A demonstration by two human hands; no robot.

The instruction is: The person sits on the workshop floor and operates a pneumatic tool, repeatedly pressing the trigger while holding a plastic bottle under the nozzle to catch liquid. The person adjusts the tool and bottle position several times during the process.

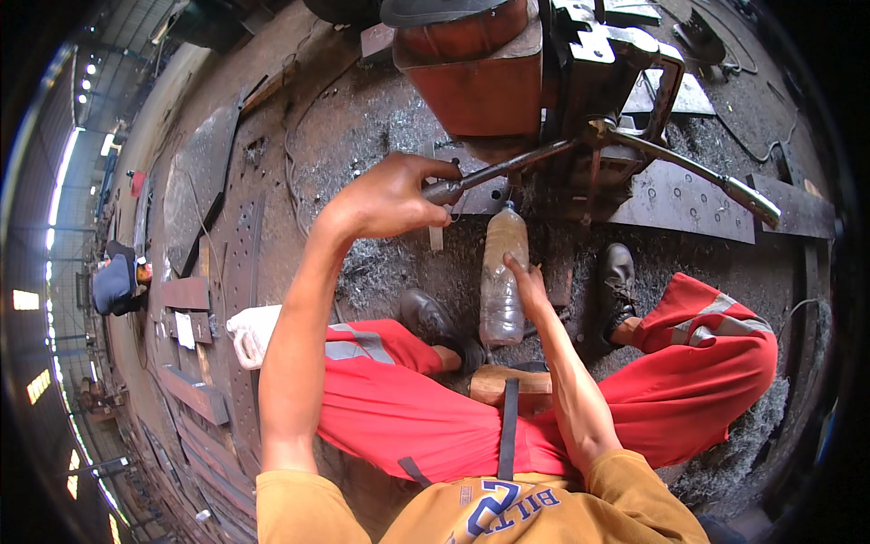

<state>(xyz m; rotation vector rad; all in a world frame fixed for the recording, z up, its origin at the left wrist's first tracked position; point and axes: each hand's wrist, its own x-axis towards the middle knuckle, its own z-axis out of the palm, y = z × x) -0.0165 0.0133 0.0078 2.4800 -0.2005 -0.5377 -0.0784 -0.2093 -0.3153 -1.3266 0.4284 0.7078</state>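
Over on the left, the left hand (394,195) has fingers and thumb curled round the end of a metal bar (507,167), which slants up and right to the red machine (480,91). Just right and below, here's the plastic bottle (504,272), long axis running away from the body, neck toward the machine! Nearest it, the right hand (529,288) grips its right side, thumb on top, other fingers mostly hidden.
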